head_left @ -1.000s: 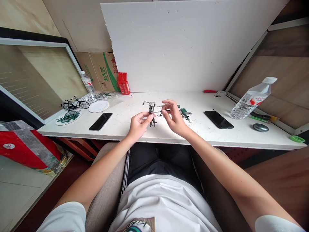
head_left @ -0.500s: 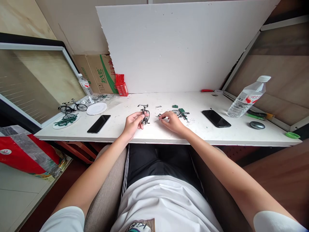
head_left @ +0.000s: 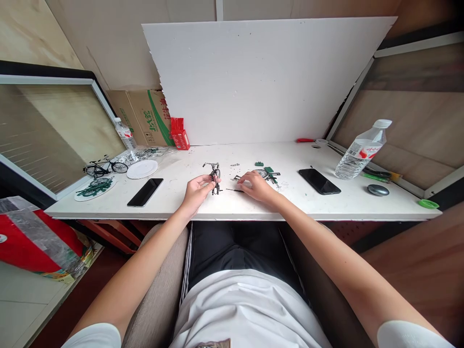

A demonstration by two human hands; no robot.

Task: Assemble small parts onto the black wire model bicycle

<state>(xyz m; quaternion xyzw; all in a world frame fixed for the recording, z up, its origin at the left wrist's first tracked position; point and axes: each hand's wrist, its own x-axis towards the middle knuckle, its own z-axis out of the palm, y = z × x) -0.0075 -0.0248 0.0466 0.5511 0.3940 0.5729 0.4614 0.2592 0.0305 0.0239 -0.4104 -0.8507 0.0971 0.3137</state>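
Note:
My left hand (head_left: pixel 197 193) pinches a small model bicycle (head_left: pixel 216 179) upright over the desk, handlebars at the top, seen nearly end-on. To its right, my right hand (head_left: pixel 255 186) rests low at the desktop, fingers curled together; whatever is between the fingertips is hidden. A thin dark stick-like tool (head_left: pixel 235 190) lies beside those fingertips, its right end close to the hand. Just beyond the right hand are loose model parts: a spoked wheel (head_left: pixel 261 172), dark green pieces (head_left: pixel 268 169) and dark thin bars. Tiny bits (head_left: pixel 235 165) lie between the hands, farther back.
On the left are a phone (head_left: pixel 145 192), a white disc (head_left: pixel 142 169), another model bicycle (head_left: pixel 105 167) and green parts (head_left: pixel 94 188). On the right are a black phone (head_left: pixel 319 181), a water bottle (head_left: pixel 362 151) and a grey oval object (head_left: pixel 378 190). A white board (head_left: pixel 268 82) stands behind.
The thin dark tool, earlier at my right fingertips, now lies flat on the desk beside them. My left hand has turned the model bicycle slightly. The whole view has shifted a little.

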